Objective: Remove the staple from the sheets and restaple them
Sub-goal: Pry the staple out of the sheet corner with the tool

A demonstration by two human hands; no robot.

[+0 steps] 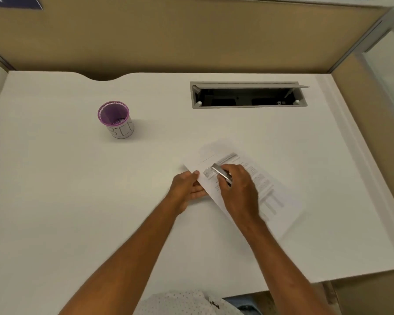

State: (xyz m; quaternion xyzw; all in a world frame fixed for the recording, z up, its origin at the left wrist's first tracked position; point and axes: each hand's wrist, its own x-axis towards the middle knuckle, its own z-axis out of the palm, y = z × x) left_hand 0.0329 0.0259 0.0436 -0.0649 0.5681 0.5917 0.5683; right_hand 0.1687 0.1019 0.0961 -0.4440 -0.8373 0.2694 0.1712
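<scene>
Gripping the stapler (221,174) above the sheets (248,185), the right hand (238,189) aimed its long axis up-left at the near corner. The left hand (187,187) pinched that edge, thumb on top, just beside the tool.

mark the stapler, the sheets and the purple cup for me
stapler (221,173), head view, on its metal body above the right hand's fingers.
sheets (268,196), head view, on the printed top page right of the hand.
purple cup (123,130), head view, on its white lettered side wall.
</scene>
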